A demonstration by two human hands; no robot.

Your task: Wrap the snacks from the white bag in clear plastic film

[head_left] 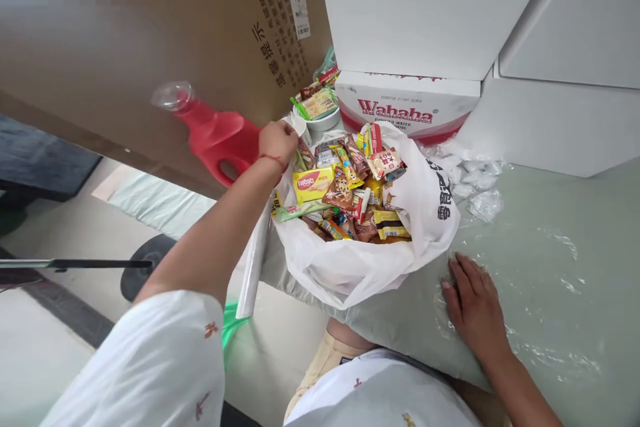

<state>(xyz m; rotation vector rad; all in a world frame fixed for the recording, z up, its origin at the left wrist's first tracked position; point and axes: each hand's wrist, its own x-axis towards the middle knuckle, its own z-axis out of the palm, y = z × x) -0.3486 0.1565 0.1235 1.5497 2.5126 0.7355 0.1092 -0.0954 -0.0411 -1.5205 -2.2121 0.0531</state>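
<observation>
A white plastic bag [345,273] stands wide at the top, filled with several small wrapped snacks. Among them are a yellow "nabati" packet [313,184], a cookie packet [339,191] and a cream-coloured packet [385,164]. My left hand [279,145] is closed at the bag's far left rim, apparently pinching its edge; the fingertips are partly hidden. Beside the bag's right side, my right hand [474,303] lies with fingers stretched out on the plastic-covered surface [555,280], holding nothing.
A red jug [223,137] with a clear cap is behind my left hand, against a large brown carton [210,27]. Behind the bag are a white bowl of snacks [325,121] and a Wahaha box [405,107]. Crumpled clear plastic [483,187] lies to the right.
</observation>
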